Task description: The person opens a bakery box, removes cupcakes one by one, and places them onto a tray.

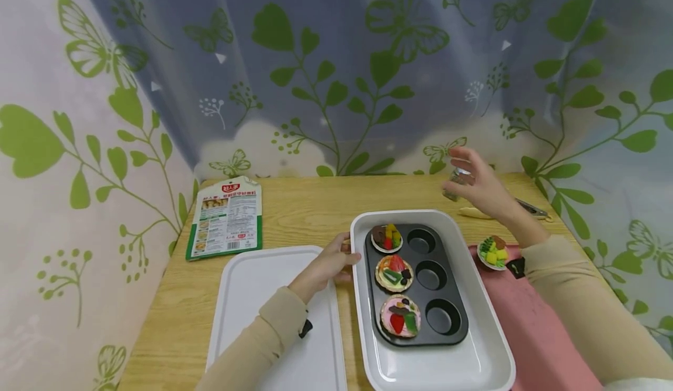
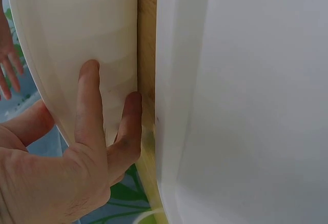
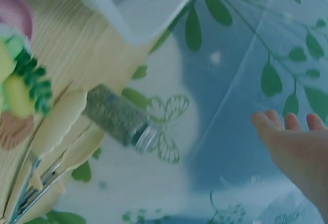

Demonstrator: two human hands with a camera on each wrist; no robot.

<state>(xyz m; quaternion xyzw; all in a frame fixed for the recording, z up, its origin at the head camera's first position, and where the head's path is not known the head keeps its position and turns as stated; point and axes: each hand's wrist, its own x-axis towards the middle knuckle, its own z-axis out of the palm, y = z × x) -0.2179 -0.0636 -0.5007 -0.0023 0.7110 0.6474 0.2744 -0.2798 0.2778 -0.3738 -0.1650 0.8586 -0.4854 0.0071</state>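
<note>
My left hand pinches the left wall of a deep white tray, thumb at the rim and fingers against the outer side. Inside the tray lies a dark muffin tin. Its left column holds a tart with brown, red and yellow toppings, a strawberry-topped tart and a pink-topped tart; the right cups are bare. My right hand is raised at the back right, fingers spread. The right wrist view has a jar of dried green herbs apart from that hand, which holds nothing.
Beige-tipped tongs lie at the back right. Another small tart sits on a pink tray to the right. A white lid or board lies left of the deep tray, with a printed food packet behind it.
</note>
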